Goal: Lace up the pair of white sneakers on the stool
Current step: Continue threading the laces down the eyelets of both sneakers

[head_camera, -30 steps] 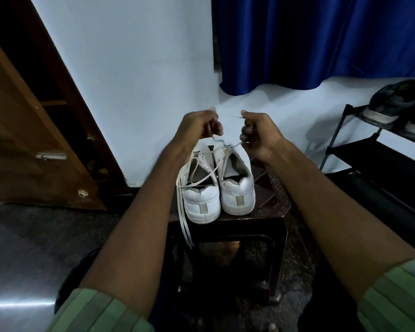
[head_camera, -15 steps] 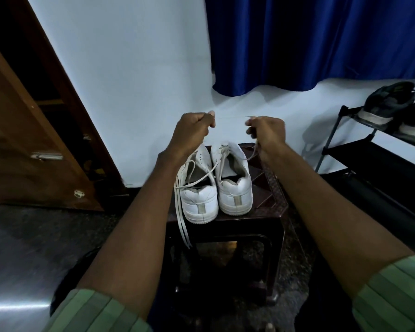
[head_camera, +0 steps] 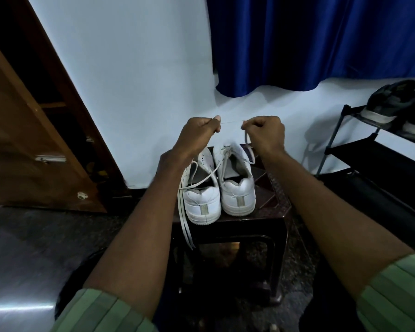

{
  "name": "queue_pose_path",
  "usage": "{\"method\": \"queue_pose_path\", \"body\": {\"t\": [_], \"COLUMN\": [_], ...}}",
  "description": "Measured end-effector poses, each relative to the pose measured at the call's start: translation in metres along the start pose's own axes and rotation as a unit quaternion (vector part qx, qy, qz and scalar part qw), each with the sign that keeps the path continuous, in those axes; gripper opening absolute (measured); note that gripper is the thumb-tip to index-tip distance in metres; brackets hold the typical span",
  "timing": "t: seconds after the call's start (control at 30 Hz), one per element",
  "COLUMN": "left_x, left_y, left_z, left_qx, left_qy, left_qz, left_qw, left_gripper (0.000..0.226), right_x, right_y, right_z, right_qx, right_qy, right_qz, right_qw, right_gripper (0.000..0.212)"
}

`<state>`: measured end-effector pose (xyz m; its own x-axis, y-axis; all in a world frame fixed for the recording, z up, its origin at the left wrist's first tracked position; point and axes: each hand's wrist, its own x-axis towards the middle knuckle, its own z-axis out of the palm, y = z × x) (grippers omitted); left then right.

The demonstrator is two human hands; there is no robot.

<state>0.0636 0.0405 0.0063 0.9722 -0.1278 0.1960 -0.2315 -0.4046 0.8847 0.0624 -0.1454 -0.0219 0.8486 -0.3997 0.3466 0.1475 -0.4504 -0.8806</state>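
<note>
Two white sneakers stand side by side, heels toward me, on a dark brown stool (head_camera: 271, 216). The left sneaker (head_camera: 203, 202) has loose laces (head_camera: 186, 226) hanging over its side and down past the stool's edge. Above the toes of the right sneaker (head_camera: 237, 188), my left hand (head_camera: 198, 135) and my right hand (head_camera: 265, 134) are raised, fingers curled, each pinching an end of that shoe's lace (head_camera: 249, 154). A lace loop dangles below my right hand. The lace tips point toward each other between the hands.
A white wall rises behind the stool, with a blue curtain (head_camera: 321, 39) above. A brown wooden door (head_camera: 22, 140) stands open at left. A black shoe rack (head_camera: 381, 149) with dark shoes (head_camera: 391, 99) stands at right. The floor is dark speckled stone.
Both hands have lifted the lace ends higher above the right sneaker and moved slightly apart. The sneakers and stool have stayed put.
</note>
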Motion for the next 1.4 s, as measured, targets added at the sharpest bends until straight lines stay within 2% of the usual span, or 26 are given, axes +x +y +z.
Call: {"method": "queue_pose_path", "body": {"t": [0.07,0.1,0.2,0.33,0.4,0.53,0.7,0.83,1.07,1.23,1.4], "left_x": [0.0,0.0,0.001,0.0,-0.001,-0.002,-0.005,-0.01,-0.009,-0.009,-0.016], "left_y": [0.001,0.001,-0.002,-0.005,-0.003,-0.002,-0.008,-0.008,-0.009,-0.009,0.003], "left_z": [-0.002,-0.002,0.0,0.006,0.009,0.015,0.022,0.032,0.048,0.05,0.051], "left_qx": [-0.014,-0.017,-0.037,-0.094,-0.119,-0.139,-0.115,-0.033,0.128,0.177,0.266], "left_qy": [-0.023,-0.037,-0.08,-0.101,-0.097,-0.086,-0.058,-0.044,0.005,0.012,0.0], "left_qz": [-0.022,-0.031,-0.047,-0.086,-0.11,-0.129,-0.041,0.019,0.094,0.077,0.083], "left_qw": [0.999,0.999,0.995,0.987,0.982,0.978,0.991,0.998,0.987,0.981,0.96], "left_gripper": [0.037,0.036,0.03,0.02,0.014,0.014,0.004,0.008,0.015,0.014,0.018], "right_x": [0.003,0.003,0.003,-0.004,-0.011,-0.013,-0.006,0.0,0.006,0.002,-0.003], "right_y": [0.002,0.002,-0.001,-0.013,-0.015,-0.01,0.001,0.01,0.018,0.016,0.012], "right_z": [-0.005,-0.007,-0.012,-0.022,-0.026,-0.021,-0.017,-0.017,-0.017,-0.02,-0.025], "right_qx": [-0.045,-0.072,-0.067,-0.081,-0.104,-0.071,0.022,0.057,0.09,0.102,0.135], "right_qy": [0.008,-0.014,-0.104,-0.26,-0.307,-0.286,-0.277,-0.297,-0.322,-0.324,-0.334], "right_qz": [0.02,0.021,0.044,0.041,0.052,0.111,0.237,0.278,0.311,0.311,0.317], "right_qw": [0.999,0.997,0.991,0.961,0.945,0.949,0.931,0.912,0.89,0.887,0.877], "right_gripper": [0.014,0.008,0.032,0.018,0.018,0.013,0.012,0.013,0.017,0.021,0.021]}}
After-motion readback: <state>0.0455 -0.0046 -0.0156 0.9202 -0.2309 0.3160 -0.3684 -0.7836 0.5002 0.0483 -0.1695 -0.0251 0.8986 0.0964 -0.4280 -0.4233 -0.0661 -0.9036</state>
